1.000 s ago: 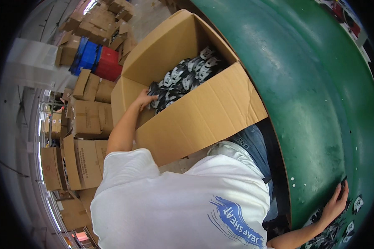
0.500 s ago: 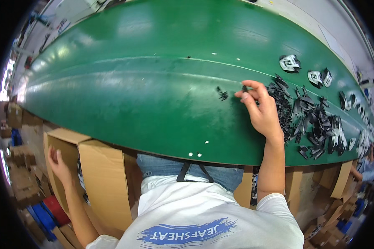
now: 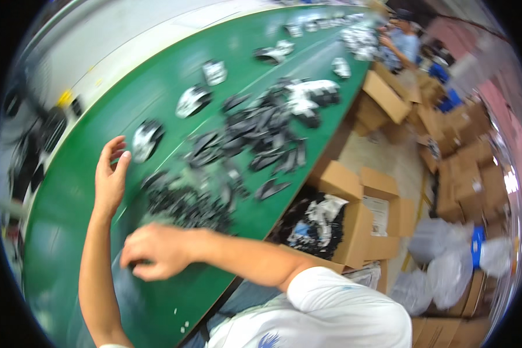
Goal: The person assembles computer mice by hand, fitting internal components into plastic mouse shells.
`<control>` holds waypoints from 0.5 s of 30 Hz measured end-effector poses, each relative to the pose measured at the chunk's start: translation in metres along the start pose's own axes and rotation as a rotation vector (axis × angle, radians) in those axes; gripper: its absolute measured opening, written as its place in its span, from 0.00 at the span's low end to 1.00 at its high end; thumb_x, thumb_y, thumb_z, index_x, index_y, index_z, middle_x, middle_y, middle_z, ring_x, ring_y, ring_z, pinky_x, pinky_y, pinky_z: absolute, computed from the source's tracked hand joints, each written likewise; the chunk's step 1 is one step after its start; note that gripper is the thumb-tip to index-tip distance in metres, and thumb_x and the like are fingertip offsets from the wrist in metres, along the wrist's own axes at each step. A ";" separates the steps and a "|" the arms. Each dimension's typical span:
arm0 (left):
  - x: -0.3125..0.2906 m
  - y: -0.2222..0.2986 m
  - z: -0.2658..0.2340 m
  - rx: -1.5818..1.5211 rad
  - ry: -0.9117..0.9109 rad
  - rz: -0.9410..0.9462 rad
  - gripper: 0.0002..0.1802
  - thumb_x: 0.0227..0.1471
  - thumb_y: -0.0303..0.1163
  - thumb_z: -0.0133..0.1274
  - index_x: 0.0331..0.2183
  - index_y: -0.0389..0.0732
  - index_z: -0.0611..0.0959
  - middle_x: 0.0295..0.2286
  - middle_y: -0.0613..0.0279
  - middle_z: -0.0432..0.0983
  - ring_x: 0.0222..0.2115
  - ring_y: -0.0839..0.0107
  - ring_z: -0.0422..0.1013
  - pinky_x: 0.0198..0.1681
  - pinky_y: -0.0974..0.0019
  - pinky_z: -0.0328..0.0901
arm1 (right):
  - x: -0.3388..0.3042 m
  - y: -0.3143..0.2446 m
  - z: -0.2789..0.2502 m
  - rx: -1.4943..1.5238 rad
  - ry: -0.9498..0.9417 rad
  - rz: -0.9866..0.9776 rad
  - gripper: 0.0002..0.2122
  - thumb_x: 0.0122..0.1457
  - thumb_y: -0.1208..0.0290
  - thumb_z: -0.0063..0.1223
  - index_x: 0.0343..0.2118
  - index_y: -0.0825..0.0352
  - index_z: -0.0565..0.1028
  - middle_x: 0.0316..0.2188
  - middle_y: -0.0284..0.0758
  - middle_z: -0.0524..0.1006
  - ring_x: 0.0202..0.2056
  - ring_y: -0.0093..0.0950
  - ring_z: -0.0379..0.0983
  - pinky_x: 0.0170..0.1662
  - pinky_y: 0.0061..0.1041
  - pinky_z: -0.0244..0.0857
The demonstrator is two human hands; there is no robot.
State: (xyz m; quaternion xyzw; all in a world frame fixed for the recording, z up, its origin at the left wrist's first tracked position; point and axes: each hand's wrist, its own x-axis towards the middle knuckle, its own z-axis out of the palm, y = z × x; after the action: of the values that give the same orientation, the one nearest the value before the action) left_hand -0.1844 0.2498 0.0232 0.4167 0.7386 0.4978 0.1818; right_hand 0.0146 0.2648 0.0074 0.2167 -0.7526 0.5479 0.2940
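My left hand [image 3: 111, 180] is raised over the green table [image 3: 58, 243], fingers apart and holding nothing. Its fingertips are close to a black-and-white moulded shell [image 3: 148, 139], apparently short of touching it. My right hand [image 3: 162, 252], smeared by motion, curls its fingers near the table; a small dark bit shows under them, seemingly a small black plastic piece [image 3: 138, 264]. Just beyond this hand lies a heap of small black plastic pieces [image 3: 185, 206]. Farther along is a pile of longer black curved parts [image 3: 255, 124], with white-and-black shells [image 3: 313, 95] at its far side.
More shells [image 3: 192, 101] stand spaced along the table's far side. An open cardboard box [image 3: 354, 232] with black and white contents is beside the table's right edge. Stacked cartons [image 3: 470, 156] and clear plastic bags [image 3: 446, 278] lie farther right. A person [image 3: 403, 43] is at the far end.
The view has swung right along the table. My left hand has come up from beside the cardboard box to over the table. My right hand has turned palm-down beside the small-piece heap.
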 end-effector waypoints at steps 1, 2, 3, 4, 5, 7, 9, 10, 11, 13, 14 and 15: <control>0.023 -0.003 0.017 0.257 0.038 0.206 0.29 0.64 0.36 0.61 0.63 0.42 0.77 0.55 0.50 0.77 0.59 0.57 0.70 0.64 0.55 0.64 | 0.003 -0.009 -0.005 0.076 -0.071 0.122 0.11 0.55 0.72 0.63 0.42 0.66 0.82 0.35 0.39 0.82 0.36 0.41 0.80 0.43 0.41 0.75; 0.043 -0.012 0.032 0.522 0.099 0.409 0.32 0.62 0.38 0.62 0.65 0.43 0.76 0.56 0.47 0.75 0.61 0.52 0.69 0.65 0.52 0.63 | 0.003 -0.013 -0.008 0.091 -0.058 0.147 0.11 0.55 0.74 0.63 0.41 0.66 0.81 0.34 0.37 0.83 0.34 0.40 0.80 0.41 0.40 0.74; 0.055 -0.026 0.047 0.541 0.052 0.361 0.34 0.61 0.39 0.63 0.66 0.44 0.75 0.57 0.45 0.75 0.61 0.49 0.68 0.66 0.49 0.62 | 0.002 -0.008 -0.007 0.072 -0.038 0.077 0.10 0.55 0.74 0.63 0.40 0.66 0.81 0.33 0.36 0.82 0.34 0.40 0.80 0.40 0.39 0.74; 0.062 -0.018 0.062 0.558 0.001 0.312 0.37 0.60 0.40 0.64 0.67 0.44 0.74 0.57 0.44 0.74 0.61 0.45 0.66 0.66 0.46 0.61 | 0.005 -0.008 -0.013 0.053 -0.017 0.011 0.09 0.56 0.74 0.63 0.40 0.66 0.80 0.32 0.36 0.82 0.33 0.40 0.80 0.39 0.39 0.74; 0.066 -0.012 0.066 0.633 -0.105 0.181 0.38 0.59 0.41 0.65 0.67 0.43 0.73 0.58 0.44 0.74 0.60 0.44 0.67 0.66 0.47 0.61 | 0.004 -0.009 -0.018 0.041 -0.033 0.052 0.07 0.57 0.75 0.62 0.39 0.67 0.79 0.32 0.36 0.83 0.34 0.40 0.81 0.39 0.38 0.75; 0.058 -0.017 0.060 0.630 -0.025 0.231 0.38 0.60 0.41 0.64 0.67 0.41 0.73 0.57 0.43 0.74 0.59 0.45 0.68 0.66 0.49 0.61 | 0.005 -0.013 -0.021 0.052 -0.038 0.114 0.07 0.58 0.75 0.62 0.39 0.67 0.79 0.33 0.37 0.83 0.35 0.40 0.82 0.40 0.39 0.75; 0.046 -0.040 0.040 0.437 0.051 0.138 0.37 0.63 0.43 0.61 0.68 0.40 0.72 0.59 0.46 0.75 0.58 0.52 0.71 0.65 0.54 0.62 | 0.007 -0.020 -0.021 0.103 -0.035 0.248 0.06 0.60 0.75 0.61 0.39 0.68 0.79 0.34 0.38 0.84 0.38 0.40 0.83 0.41 0.39 0.77; 0.030 -0.047 0.018 0.250 0.101 0.027 0.36 0.65 0.45 0.60 0.68 0.40 0.72 0.60 0.48 0.76 0.58 0.56 0.72 0.64 0.57 0.63 | 0.008 -0.023 -0.016 0.140 -0.051 0.234 0.06 0.60 0.75 0.61 0.39 0.68 0.79 0.34 0.38 0.84 0.38 0.40 0.83 0.41 0.39 0.77; 0.008 -0.006 0.005 0.003 0.095 -0.253 0.34 0.70 0.47 0.54 0.68 0.38 0.72 0.60 0.54 0.76 0.58 0.63 0.73 0.62 0.62 0.64 | 0.008 -0.022 -0.018 0.124 -0.020 0.223 0.06 0.61 0.74 0.61 0.39 0.67 0.80 0.35 0.38 0.85 0.38 0.40 0.83 0.42 0.39 0.77; -0.030 -0.027 -0.031 -0.590 0.113 -0.279 0.29 0.73 0.47 0.49 0.65 0.40 0.76 0.58 0.59 0.78 0.58 0.68 0.74 0.62 0.61 0.66 | 0.010 -0.020 -0.016 0.095 0.007 0.217 0.06 0.63 0.72 0.60 0.41 0.66 0.81 0.39 0.39 0.85 0.40 0.40 0.84 0.44 0.37 0.78; -0.059 -0.017 -0.048 -0.791 0.115 -0.335 0.27 0.74 0.46 0.48 0.64 0.40 0.77 0.57 0.60 0.79 0.57 0.68 0.75 0.63 0.60 0.66 | 0.011 -0.016 -0.013 0.082 0.045 0.214 0.07 0.64 0.70 0.62 0.42 0.65 0.82 0.41 0.38 0.85 0.41 0.40 0.84 0.46 0.37 0.78; -0.084 -0.012 -0.054 -0.852 0.135 -0.338 0.27 0.75 0.47 0.47 0.64 0.41 0.77 0.57 0.60 0.79 0.57 0.69 0.75 0.63 0.60 0.66 | 0.008 -0.012 -0.012 -0.007 0.086 0.181 0.07 0.63 0.69 0.64 0.41 0.64 0.82 0.41 0.38 0.85 0.43 0.40 0.83 0.48 0.37 0.78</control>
State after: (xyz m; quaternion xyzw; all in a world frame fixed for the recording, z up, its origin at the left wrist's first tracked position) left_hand -0.1771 0.1494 0.0239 0.1453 0.5359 0.7463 0.3670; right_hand 0.0187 0.2727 0.0241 0.1231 -0.7577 0.5783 0.2761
